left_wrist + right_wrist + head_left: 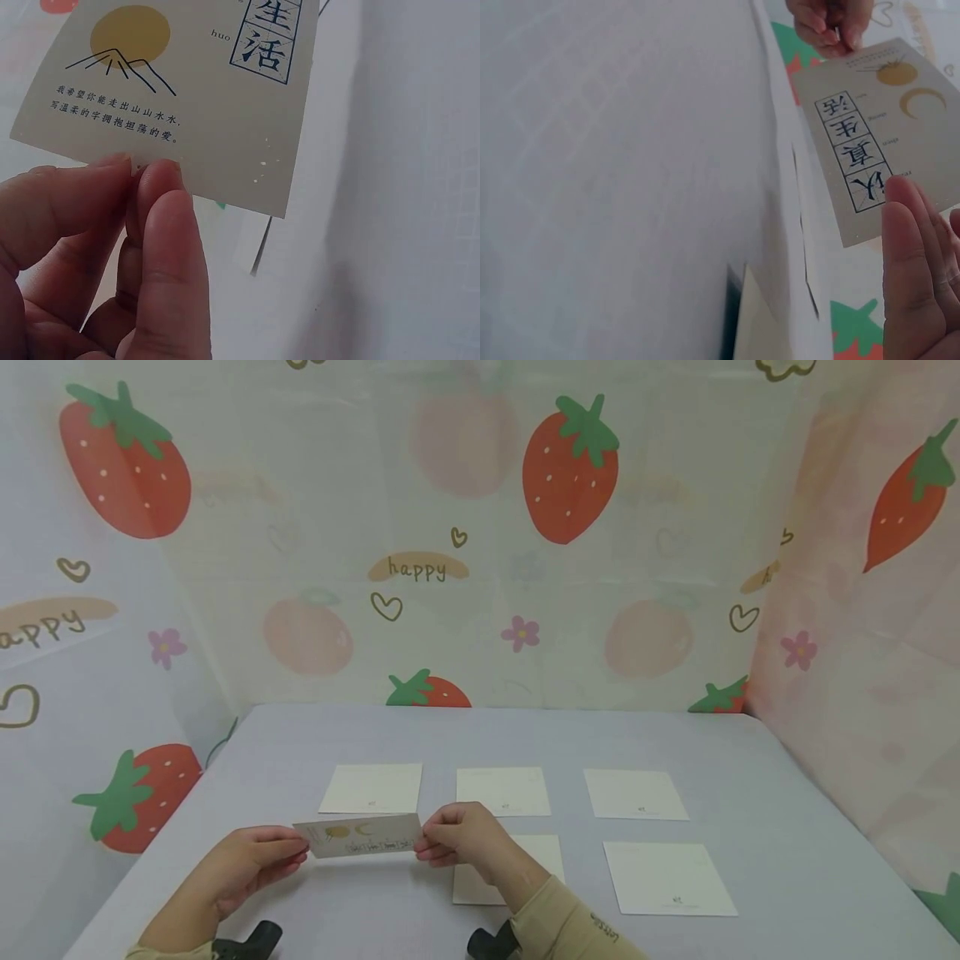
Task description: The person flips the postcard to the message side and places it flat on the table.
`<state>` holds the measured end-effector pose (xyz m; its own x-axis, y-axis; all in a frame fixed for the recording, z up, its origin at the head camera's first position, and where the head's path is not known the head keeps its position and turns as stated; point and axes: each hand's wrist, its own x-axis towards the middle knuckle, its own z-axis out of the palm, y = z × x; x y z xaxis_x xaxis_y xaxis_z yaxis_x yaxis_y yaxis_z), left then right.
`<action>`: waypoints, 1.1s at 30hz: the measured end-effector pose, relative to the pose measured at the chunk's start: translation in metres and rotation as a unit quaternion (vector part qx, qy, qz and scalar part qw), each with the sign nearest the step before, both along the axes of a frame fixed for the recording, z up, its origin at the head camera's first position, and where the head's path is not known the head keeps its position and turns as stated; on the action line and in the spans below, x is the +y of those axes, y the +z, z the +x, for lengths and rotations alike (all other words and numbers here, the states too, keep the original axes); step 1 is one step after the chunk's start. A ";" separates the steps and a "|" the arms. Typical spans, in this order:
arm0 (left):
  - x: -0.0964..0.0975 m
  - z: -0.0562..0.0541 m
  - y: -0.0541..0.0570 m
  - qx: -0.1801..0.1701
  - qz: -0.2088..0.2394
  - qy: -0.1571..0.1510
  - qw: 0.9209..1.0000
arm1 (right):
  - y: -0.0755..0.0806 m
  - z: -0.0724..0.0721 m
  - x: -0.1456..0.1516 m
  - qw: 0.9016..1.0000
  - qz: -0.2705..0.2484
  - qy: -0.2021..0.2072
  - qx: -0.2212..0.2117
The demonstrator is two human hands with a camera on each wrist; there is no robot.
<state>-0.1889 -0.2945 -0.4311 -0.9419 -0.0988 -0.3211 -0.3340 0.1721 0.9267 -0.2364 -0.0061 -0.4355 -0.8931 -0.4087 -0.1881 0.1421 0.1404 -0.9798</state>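
Observation:
A postcard-like card (363, 837) is up off the table, tilted so it looks like a narrow strip in the head view. My left hand (251, 864) pinches its left end between thumb and fingers. At the opposite end my right hand (480, 847) grips the card's edge. In the left wrist view the card (202, 142) bears a yellow sun over line-drawn mountains, small Chinese text and boxed characters. From the right wrist, the printed face of the card (892, 135) also shows a crescent moon, and the fingers (911, 277) of my right hand cover one edge.
Several cream cards lie flat in rows on the white table: back left (371, 788), back middle (504, 791), back right (636, 794), front right (670, 878). My right forearm partly covers the front middle card (540, 856). A strawberry-print curtain (480, 652) surrounds the table.

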 end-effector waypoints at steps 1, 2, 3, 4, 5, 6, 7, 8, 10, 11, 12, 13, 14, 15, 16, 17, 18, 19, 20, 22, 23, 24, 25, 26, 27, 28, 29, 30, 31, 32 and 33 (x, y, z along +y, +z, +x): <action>0.000 0.000 0.000 0.000 0.001 0.001 1.000 | 0.000 0.000 0.000 1.000 0.000 0.001 0.000; 0.000 0.000 0.000 0.000 0.001 0.001 1.000 | -0.001 -0.001 0.001 1.000 -0.001 0.003 0.001; 0.000 0.000 0.000 0.000 0.002 0.000 1.000 | -0.001 -0.001 0.001 1.000 -0.002 0.006 0.001; 0.000 0.000 0.000 0.001 0.002 -0.002 1.000 | 0.000 -0.001 0.002 1.000 -0.004 0.007 0.001; 0.000 0.000 0.000 0.001 0.000 -0.004 1.000 | 0.000 -0.001 0.002 1.000 -0.006 0.008 0.001; 0.000 0.000 -0.001 0.001 -0.002 -0.007 1.000 | -0.001 -0.001 0.002 1.000 -0.008 0.008 0.000; 0.000 0.000 -0.001 0.002 -0.003 -0.010 1.000 | -0.001 0.000 0.002 1.000 -0.009 0.008 -0.001; 0.000 0.000 -0.002 0.004 -0.006 -0.014 1.000 | -0.001 0.000 0.002 1.000 -0.009 0.008 -0.002; 0.000 0.000 -0.003 0.007 -0.013 -0.019 1.000 | -0.001 0.000 0.002 1.000 -0.011 0.002 -0.005; 0.000 0.000 -0.003 0.008 -0.016 -0.020 1.000 | -0.001 0.000 0.002 1.000 -0.011 0.001 -0.005; 0.000 0.000 -0.004 0.009 -0.018 -0.022 1.000 | -0.001 0.000 0.002 1.000 -0.011 -0.001 -0.005; 0.001 0.000 -0.004 0.010 -0.020 -0.021 1.000 | -0.001 0.000 0.002 1.000 -0.011 -0.002 -0.005; 0.001 0.000 -0.004 0.010 -0.023 -0.022 0.999 | -0.001 0.000 0.002 1.000 -0.013 -0.003 -0.004; 0.001 0.000 -0.004 0.008 -0.023 -0.020 1.000 | -0.001 0.000 0.002 1.000 -0.014 -0.003 -0.003; 0.001 0.000 -0.004 0.007 -0.024 -0.018 1.000 | -0.001 0.000 0.002 1.000 -0.015 -0.003 -0.001; 0.002 0.000 -0.004 0.005 -0.025 -0.016 1.000 | -0.001 0.000 0.003 1.000 -0.016 -0.003 0.002; 0.001 0.000 -0.004 0.004 -0.025 -0.016 1.000 | -0.001 0.000 0.003 1.000 -0.016 -0.002 0.003; 0.001 0.000 -0.004 0.002 -0.025 -0.014 1.000 | -0.001 0.000 0.003 1.000 -0.016 0.000 0.006; 0.001 0.000 -0.004 0.000 -0.026 -0.013 1.000 | -0.001 0.000 0.003 1.000 -0.016 0.000 0.008; 0.001 0.000 -0.004 -0.004 -0.028 -0.012 1.000 | -0.001 0.000 0.003 1.000 -0.015 0.002 0.010; 0.001 0.000 -0.003 -0.006 -0.028 -0.010 1.000 | -0.001 0.000 0.003 1.000 -0.013 0.002 0.011; 0.001 0.000 -0.003 -0.006 -0.029 -0.012 0.999 | -0.001 0.000 0.002 1.000 -0.012 0.001 0.010; 0.002 0.001 -0.003 -0.008 -0.030 -0.012 0.999 | -0.001 0.000 0.002 1.000 -0.010 0.000 0.011; 0.002 0.001 -0.003 -0.008 -0.031 -0.014 0.999 | -0.002 0.000 0.002 1.000 -0.008 -0.002 0.011; 0.002 0.001 -0.003 -0.009 -0.030 -0.014 0.999 | -0.002 0.000 0.001 1.000 -0.005 -0.004 0.012; 0.002 0.001 -0.003 -0.009 -0.029 -0.015 0.999 | -0.003 -0.001 0.001 1.000 -0.004 -0.005 0.014; 0.003 0.001 -0.002 -0.011 -0.028 -0.012 0.999 | -0.003 -0.001 0.000 1.000 -0.002 -0.007 0.015; 0.003 0.001 -0.002 -0.010 -0.027 -0.013 0.999 | -0.004 -0.001 0.000 1.000 -0.002 -0.008 0.017; 0.003 0.001 -0.003 -0.010 -0.027 -0.014 0.999 | -0.004 -0.001 0.000 1.000 0.000 -0.009 0.019; 0.004 0.001 -0.003 -0.009 -0.025 -0.014 1.000 | -0.004 -0.001 0.000 1.000 0.001 -0.010 0.021; 0.004 0.001 -0.003 -0.008 -0.023 -0.014 1.000 | -0.003 -0.001 0.000 1.000 0.002 -0.010 0.023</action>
<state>-0.1881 -0.2902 -0.4339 -0.9393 -0.0872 -0.3318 -0.3431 0.2244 0.9121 -0.2371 -0.0063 -0.4389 -0.9092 -0.3892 -0.1475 0.0989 0.1422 -0.9849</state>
